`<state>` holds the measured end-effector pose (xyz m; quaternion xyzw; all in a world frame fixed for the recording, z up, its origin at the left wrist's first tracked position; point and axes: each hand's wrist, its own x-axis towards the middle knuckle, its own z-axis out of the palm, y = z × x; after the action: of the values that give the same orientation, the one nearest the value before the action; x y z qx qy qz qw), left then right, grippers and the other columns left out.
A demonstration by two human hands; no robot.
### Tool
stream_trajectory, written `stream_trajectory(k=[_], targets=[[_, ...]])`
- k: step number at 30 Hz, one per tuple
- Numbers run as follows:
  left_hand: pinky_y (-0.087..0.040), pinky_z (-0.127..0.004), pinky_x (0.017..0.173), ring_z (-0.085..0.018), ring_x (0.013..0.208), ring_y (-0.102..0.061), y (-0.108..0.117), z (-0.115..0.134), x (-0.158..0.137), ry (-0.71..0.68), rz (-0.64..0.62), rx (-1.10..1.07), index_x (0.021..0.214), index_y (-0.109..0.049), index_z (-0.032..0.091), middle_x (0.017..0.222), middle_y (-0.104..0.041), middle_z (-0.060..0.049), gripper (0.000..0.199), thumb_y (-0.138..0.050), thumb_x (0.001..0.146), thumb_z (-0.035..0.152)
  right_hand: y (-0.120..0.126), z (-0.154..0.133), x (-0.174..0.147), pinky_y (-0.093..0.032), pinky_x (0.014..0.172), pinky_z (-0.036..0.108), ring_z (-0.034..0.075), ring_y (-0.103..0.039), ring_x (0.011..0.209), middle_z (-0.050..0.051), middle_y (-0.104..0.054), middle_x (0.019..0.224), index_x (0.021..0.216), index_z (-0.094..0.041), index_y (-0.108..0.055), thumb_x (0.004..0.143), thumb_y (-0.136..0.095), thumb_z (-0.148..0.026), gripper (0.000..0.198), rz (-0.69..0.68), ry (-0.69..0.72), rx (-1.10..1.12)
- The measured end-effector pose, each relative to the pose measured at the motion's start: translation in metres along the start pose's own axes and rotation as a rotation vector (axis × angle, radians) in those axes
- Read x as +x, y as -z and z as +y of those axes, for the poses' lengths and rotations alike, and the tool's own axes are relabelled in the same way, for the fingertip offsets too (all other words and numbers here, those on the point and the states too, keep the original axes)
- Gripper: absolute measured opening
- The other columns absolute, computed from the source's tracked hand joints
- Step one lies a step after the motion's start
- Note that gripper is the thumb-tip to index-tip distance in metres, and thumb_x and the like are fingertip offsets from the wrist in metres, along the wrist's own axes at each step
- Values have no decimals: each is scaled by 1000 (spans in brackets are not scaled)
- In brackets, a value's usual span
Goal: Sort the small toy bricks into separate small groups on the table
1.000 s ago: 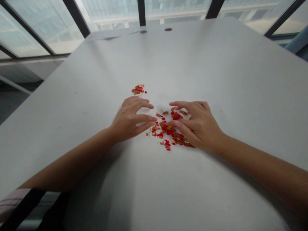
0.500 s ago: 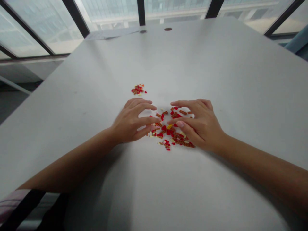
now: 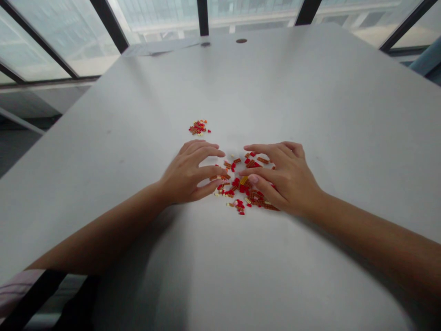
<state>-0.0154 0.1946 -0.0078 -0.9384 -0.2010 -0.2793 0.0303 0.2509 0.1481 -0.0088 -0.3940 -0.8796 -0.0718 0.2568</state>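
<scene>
A loose pile of small toy building bricks (image 3: 255, 197), mostly red and brown with a few yellow and cream ones, lies spread on the white table (image 3: 220, 271). At its left edge is my left hand (image 3: 195, 172), open, its curved fingers apart over the nearest bricks. From the right, my right hand (image 3: 280, 177) reaches over the pile with fingers spread and thumb apart. It covers some of the bricks. No brick shows in the grasp of either hand. A yellow brick (image 3: 244, 180) sits close to the right thumb and index finger.
A smaller heap of tiny red, brown and orange pieces (image 3: 198, 128) lies beyond my left hand. Two round holes, one of them a dark cable hole (image 3: 241, 41), are at the table's far edge. Windows with dark frames (image 3: 203, 18) stand behind it.
The right thumb and fingers have shifted slightly to the left over the bricks. The left fingers have moved only a little. The heap beyond stays as it was.
</scene>
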Motion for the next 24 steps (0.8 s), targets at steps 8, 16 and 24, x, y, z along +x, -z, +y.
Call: stream_trajectory(k=[8,16,24], targets=[[-46,-47,106,-26,121,-63,-1,0,0,-19,22,-1,104,-72,27,120,-70,-7,16,-60,94,26,-1,0,0,-36,98,50,24,-63,103,8,-69,130,92,-28,-80,105,-40,-40,44,61,117,106],[-48,-46,105,-24,120,-64,-1,0,1,-35,19,24,105,-72,27,120,-71,-7,16,-60,94,26,-1,2,-1,-35,98,50,24,-63,104,8,-68,133,95,-29,-81,105,-37,-40,47,39,46,116],[-47,-48,105,-25,120,-64,-2,-2,0,-20,5,4,105,-72,28,120,-71,-7,17,-61,92,25,-1,3,-1,-32,100,50,25,-62,111,9,-63,139,102,-30,-80,105,-37,-45,45,-18,116,135]])
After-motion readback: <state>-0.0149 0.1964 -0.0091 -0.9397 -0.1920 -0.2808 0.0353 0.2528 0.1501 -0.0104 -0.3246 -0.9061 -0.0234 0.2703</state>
